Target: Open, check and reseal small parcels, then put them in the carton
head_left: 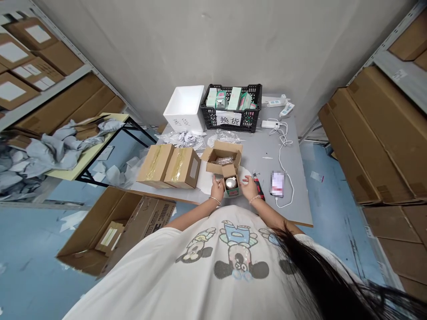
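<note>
A small green box (232, 192) with its top flap up stands near the table's front edge, a round silvery object (230, 182) inside it. My left hand (217, 188) is at its left side, fingers curled near the flap; whether they grip it is too small to tell. On the right, my right hand (248, 187) is beside the box with its fingers apart and nothing in them. Just behind the small box sits an open cardboard box (213, 167) with clear plastic wrap (224, 160) inside.
Two taped cartons (182, 168) stand at left. Behind are a white bin (184, 109) and a black crate (230, 122) of small boxes. A red and black tool (258, 186), a phone (277, 184) and cables lie at right. An open carton (90, 262) is on the floor.
</note>
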A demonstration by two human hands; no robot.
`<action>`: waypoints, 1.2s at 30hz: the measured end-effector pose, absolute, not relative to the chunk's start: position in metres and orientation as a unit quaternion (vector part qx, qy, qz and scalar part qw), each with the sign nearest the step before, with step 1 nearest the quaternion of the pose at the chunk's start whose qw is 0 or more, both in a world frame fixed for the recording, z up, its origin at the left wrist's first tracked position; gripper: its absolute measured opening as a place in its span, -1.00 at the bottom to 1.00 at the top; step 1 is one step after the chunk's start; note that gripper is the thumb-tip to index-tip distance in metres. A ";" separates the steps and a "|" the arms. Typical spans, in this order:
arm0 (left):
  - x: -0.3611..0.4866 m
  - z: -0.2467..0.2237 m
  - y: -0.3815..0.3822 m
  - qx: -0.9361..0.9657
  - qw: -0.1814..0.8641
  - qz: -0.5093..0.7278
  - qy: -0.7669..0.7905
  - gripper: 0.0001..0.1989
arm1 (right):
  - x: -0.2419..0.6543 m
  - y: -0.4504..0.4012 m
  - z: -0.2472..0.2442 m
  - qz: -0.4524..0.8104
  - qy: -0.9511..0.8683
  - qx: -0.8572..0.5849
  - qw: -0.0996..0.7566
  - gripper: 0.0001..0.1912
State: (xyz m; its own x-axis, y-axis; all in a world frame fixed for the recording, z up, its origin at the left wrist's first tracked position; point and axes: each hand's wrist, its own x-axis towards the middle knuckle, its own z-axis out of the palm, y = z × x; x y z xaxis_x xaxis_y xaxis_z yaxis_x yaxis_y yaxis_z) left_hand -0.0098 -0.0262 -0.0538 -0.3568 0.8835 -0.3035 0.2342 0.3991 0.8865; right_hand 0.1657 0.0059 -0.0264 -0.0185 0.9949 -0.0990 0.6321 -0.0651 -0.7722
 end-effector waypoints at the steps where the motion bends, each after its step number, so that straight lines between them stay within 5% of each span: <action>1: -0.011 -0.056 -0.028 0.405 0.385 0.393 0.730 -0.24 | 0.165 0.005 -0.021 0.306 -0.657 -0.632 0.272 -0.52; 8: -0.017 -0.047 -0.035 0.643 0.314 0.334 0.613 -0.15 | 0.142 0.005 0.034 0.168 -0.813 -0.548 0.106 -0.72; 14: -0.015 -0.045 -0.025 0.673 0.372 0.303 0.563 0.14 | 0.125 0.009 0.030 0.155 -0.777 -0.609 0.015 -0.56; 20: -0.009 -0.063 -0.016 0.666 0.392 0.363 0.520 0.07 | 0.118 0.019 0.020 0.169 -0.764 -0.622 -0.046 -0.40; 27: -0.017 -0.049 -0.017 0.709 0.350 0.324 0.520 -0.04 | 0.131 0.013 0.021 0.163 -0.798 -0.579 0.038 -0.56; 36: -0.047 -0.036 -0.018 0.739 0.290 0.276 0.542 -0.09 | 0.166 0.016 0.049 0.273 -0.731 -0.568 0.260 -0.75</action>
State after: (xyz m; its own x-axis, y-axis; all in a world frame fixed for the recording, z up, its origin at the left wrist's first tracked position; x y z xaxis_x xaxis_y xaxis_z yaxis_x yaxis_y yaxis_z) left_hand -0.0470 -0.0179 -0.0364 0.2605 0.9610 0.0934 0.6417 -0.2446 0.7269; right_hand 0.1663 0.0160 0.0486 -0.2188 0.9733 0.0696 0.6896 0.2047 -0.6947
